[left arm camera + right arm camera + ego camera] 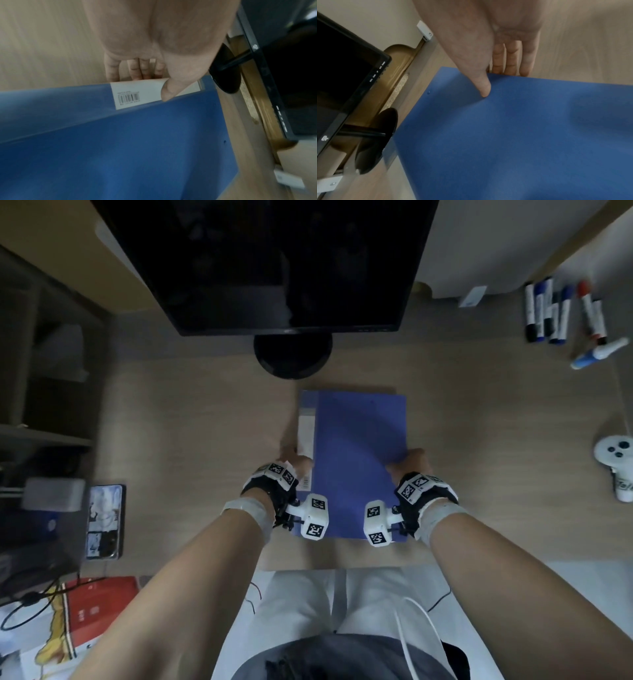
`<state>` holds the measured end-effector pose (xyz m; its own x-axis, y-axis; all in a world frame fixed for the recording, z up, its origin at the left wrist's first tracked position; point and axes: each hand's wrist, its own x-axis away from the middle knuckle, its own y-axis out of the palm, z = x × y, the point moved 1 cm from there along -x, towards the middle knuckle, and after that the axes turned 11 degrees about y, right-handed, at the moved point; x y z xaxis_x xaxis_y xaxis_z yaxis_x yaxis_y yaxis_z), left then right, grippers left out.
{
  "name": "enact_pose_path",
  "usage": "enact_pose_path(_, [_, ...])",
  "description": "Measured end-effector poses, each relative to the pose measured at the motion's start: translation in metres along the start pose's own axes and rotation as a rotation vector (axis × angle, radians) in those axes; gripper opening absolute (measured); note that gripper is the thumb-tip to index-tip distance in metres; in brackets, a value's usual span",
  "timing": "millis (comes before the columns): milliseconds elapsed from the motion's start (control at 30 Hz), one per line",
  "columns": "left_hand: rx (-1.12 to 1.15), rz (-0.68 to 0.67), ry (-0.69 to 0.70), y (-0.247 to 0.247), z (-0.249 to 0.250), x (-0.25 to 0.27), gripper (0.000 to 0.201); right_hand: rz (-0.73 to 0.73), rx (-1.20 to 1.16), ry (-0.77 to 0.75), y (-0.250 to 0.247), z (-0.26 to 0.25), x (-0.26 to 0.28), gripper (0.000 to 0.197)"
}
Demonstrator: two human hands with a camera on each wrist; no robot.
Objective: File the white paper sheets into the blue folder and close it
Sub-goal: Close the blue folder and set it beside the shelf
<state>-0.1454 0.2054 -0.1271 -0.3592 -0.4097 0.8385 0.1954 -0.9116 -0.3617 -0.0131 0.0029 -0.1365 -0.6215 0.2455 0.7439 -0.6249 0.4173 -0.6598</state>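
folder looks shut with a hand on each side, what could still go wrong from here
1. Both hands pinch thin edges only: the left hand at the spine label, the right hand at the opposite edge of the blue folder. The folder may slip or flex if lifted.
2. No white sheets are visible, so a loose one could slide out unnoticed.
3. The monitor stand sits close behind the folder; pushing forward may bump it.

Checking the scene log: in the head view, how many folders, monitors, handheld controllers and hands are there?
blue folder: 1
monitor: 1
white controller: 1
hands: 2, the left hand and the right hand, each gripping a side edge of the folder
Total: 5
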Motion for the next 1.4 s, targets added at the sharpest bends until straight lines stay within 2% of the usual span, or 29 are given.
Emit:
enact_pose_path(67, [0.107,-0.04,-0.035,0.009,-0.008,-0.003,0.084,0.016,0.02,-0.008,-0.004,0.002,0.0,0.054])
enact_pose_path(100, [0.131,-0.019,-0.035,0.015,-0.013,-0.007,0.084,0.022,0.029,-0.022,-0.006,0.004,-0.001,0.055])
enact_pose_path(200, [0.134,0.106,0.074,0.025,-0.011,0.006,0.079,0.028,0.033,-0.029,-0.011,0.006,-0.002,0.059])
enact_pose_path(333, [0.199,0.149,0.182,0.024,-0.005,0.025,0.056,-0.05,-0.005,-0.043,-0.021,0.006,-0.004,0.059])
enact_pose_path(400, [0.306,0.171,0.209,0.023,0.0,0.031,0.057,-0.1,-0.056,-0.088,-0.024,0.007,-0.006,0.061])
enact_pose_path(533, [0.429,0.196,0.258,0.025,0.008,0.037,0.076,-0.155,-0.169,-0.048,-0.031,0.017,-0.019,0.088])
enact_pose_path(633, [0.508,0.195,0.284,0.022,0.023,0.04,0.069,-0.282,-0.214,-0.043,-0.044,0.016,-0.02,0.095])
enact_pose_path(733, [0.443,0.139,0.306,0.018,0.038,0.04,0.072,-0.371,-0.286,-0.05,-0.054,0.018,-0.033,0.113])
enact_pose_path(800, [0.415,0.093,0.319,0.017,0.049,0.047,0.063,-0.387,-0.295,-0.073,-0.055,0.023,-0.045,0.103])
enact_pose_path(867, [0.401,0.056,0.315,0.02,0.06,0.047,0.051,-0.371,-0.302,-0.122,-0.051,0.033,-0.067,0.077])
enact_pose_path(900, [0.383,0.05,0.317,0.023,0.066,0.045,0.049,-0.347,-0.309,-0.132,-0.052,0.037,-0.073,0.074])
enact_pose_path(967, [0.358,0.053,0.332,0.033,0.077,0.039,0.057,-0.282,-0.327,-0.112,-0.072,0.036,-0.05,0.08])
enact_pose_path(1000, [0.362,0.05,0.332,0.038,0.082,0.037,0.061,-0.251,-0.333,-0.108,-0.079,0.037,-0.048,0.071])
enact_pose_path(1033, [0.361,0.052,0.33,0.043,0.085,0.033,0.059,-0.236,-0.329,-0.112,-0.086,0.036,-0.042,0.055])
enact_pose_path(1067, [0.347,0.06,0.324,0.047,0.089,0.032,0.054,-0.221,-0.326,-0.119,-0.093,0.035,-0.036,0.049])
enact_pose_path(1133, [0.336,0.077,0.293,0.052,0.09,0.028,0.05,-0.227,-0.327,-0.119,-0.098,0.033,-0.032,0.045])
enact_pose_path(1233, [0.383,0.118,0.225,0.041,0.073,0.023,0.064,-0.283,-0.311,-0.148,-0.089,0.019,-0.033,0.046])
enact_pose_path(1400, [0.456,0.312,0.128,-0.01,0.018,0.029,0.068,-0.431,-0.177,-0.298,-0.053,-0.033,0.015,0.037])
